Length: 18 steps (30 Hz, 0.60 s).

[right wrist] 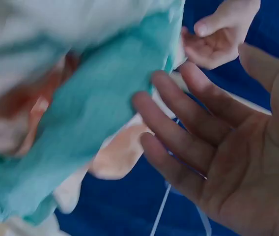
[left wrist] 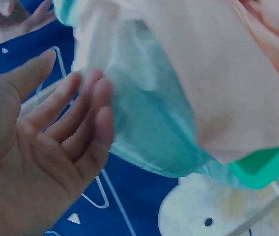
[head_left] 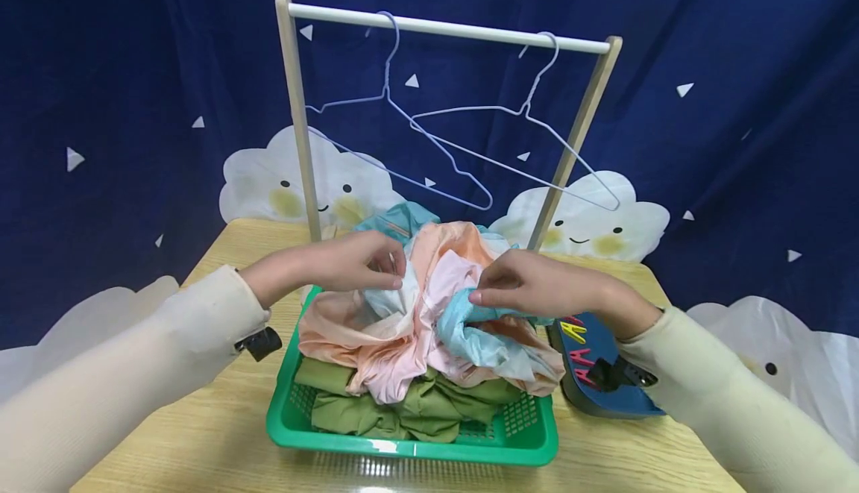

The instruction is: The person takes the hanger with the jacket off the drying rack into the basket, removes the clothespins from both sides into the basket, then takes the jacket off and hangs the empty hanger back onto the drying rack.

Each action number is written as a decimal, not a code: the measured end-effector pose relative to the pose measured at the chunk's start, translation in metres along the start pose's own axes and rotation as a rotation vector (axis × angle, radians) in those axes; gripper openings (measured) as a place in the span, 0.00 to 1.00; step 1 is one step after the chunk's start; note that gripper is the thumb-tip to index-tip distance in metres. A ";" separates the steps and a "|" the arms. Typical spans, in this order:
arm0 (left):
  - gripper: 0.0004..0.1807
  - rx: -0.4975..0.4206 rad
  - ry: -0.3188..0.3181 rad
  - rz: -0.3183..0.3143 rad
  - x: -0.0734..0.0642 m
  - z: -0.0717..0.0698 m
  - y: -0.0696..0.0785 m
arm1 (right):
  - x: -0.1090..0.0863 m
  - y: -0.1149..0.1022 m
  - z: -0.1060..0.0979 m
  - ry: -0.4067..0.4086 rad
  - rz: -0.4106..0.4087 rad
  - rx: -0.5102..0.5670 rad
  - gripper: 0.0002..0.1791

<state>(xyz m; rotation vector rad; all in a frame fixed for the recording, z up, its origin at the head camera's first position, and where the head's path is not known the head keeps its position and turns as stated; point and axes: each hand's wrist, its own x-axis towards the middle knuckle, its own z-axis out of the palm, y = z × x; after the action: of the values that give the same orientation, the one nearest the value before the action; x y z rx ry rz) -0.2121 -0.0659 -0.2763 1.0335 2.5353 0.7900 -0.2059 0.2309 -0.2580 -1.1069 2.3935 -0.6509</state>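
Note:
A bunched, thin garment in peach, pink and pale blue [head_left: 396,362] lies heaped over the green basket [head_left: 322,441]. Green folded cloth [head_left: 376,411] shows beneath it. My left hand [head_left: 359,260] is above the garment's left part; in the left wrist view its thumb stands apart and its loosely bent fingers [left wrist: 102,93] come right up to the pale blue cloth. Over the blue part on the right is my right hand [head_left: 537,284], its fingers [right wrist: 164,81] spread and gently bent at the teal edge in the right wrist view. Neither hand grips the cloth.
Behind the basket stands a wooden rack with a white rail [head_left: 450,28]. A bluish hanger [head_left: 387,94] and a white hanger [head_left: 526,109] hang from it. Right of the basket lies a dark blue tray-like item [head_left: 607,388] with pink and yellow pieces. Everything rests on a wooden table [head_left: 194,433].

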 end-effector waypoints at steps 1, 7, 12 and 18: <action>0.06 0.002 0.038 -0.013 0.003 -0.001 -0.004 | 0.001 0.005 -0.003 0.045 0.015 0.003 0.18; 0.26 0.144 0.227 -0.127 0.017 0.003 -0.023 | 0.013 0.048 -0.010 0.290 0.091 -0.028 0.11; 0.46 0.205 0.257 -0.211 0.030 0.009 -0.037 | 0.030 0.089 -0.005 0.369 0.157 -0.047 0.20; 0.55 0.197 0.108 -0.269 0.051 0.016 -0.048 | 0.047 0.117 -0.001 0.272 0.283 0.039 0.43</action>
<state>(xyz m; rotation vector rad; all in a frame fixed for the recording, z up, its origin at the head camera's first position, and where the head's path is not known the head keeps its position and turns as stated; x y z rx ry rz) -0.2674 -0.0518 -0.3202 0.6959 2.8104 0.5433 -0.3032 0.2610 -0.3328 -0.6784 2.6846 -0.7859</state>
